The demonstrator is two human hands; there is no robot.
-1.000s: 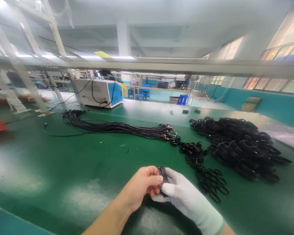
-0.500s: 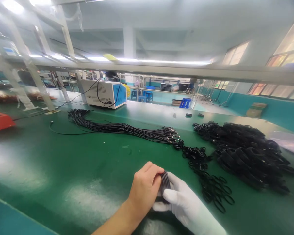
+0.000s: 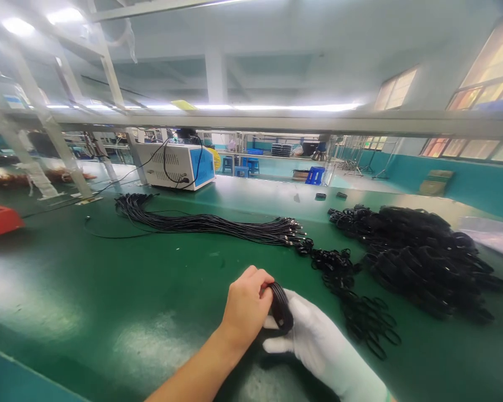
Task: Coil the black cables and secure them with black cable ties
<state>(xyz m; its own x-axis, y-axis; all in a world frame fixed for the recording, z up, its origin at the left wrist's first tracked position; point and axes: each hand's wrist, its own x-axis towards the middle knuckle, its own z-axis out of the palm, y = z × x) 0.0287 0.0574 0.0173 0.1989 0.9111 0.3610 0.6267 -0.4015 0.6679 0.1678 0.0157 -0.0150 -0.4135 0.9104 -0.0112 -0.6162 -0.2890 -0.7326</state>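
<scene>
Between my two hands, the black cable coil [image 3: 281, 308] slants from far left to near right, my bare left hand [image 3: 246, 304] pinching its far end, my gloved right hand [image 3: 316, 338] against its right side, whether gripping I cannot tell.

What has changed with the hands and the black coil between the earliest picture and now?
The bare left hand has turned its back upward and grips the upper end of the black coil. The gloved right hand no longer has its thumb across the coil's front. The coil has turned, showing more of its loop. The cable bundle, small loops and large pile stayed put.
</scene>
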